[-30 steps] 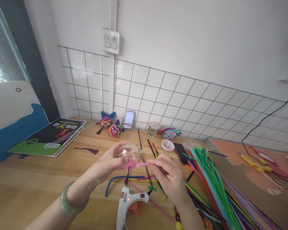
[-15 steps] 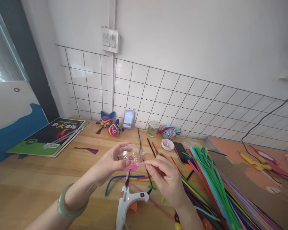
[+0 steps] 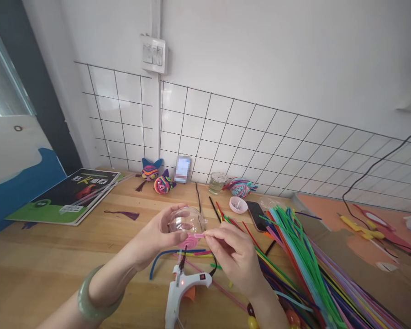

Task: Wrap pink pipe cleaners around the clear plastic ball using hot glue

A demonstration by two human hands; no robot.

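Observation:
My left hand [image 3: 157, 240] holds a clear plastic ball [image 3: 188, 220] above the wooden table [image 3: 37, 256], fingers curled around it. A pink pipe cleaner [image 3: 191, 239] is coiled in a spiral against the ball's underside. My right hand [image 3: 233, 256] pinches the loose end of that pink pipe cleaner just right of the ball. A green bangle [image 3: 89, 299] sits on my left wrist. Directly below the hands a white glue gun [image 3: 183, 290] rests on the table, nozzle up, with a small red light on.
A big pile of coloured pipe cleaners [image 3: 304, 269] spreads to the right. A phone [image 3: 256, 214], pink dish [image 3: 238, 205], glass jar [image 3: 217, 183] and small woven figures [image 3: 157, 178] stand near the tiled wall. A booklet [image 3: 68, 194] lies at left.
My right hand has moved left, closer to the ball, so the straight pink tail has grown shorter and the spiral fuller. The view has shifted slightly.

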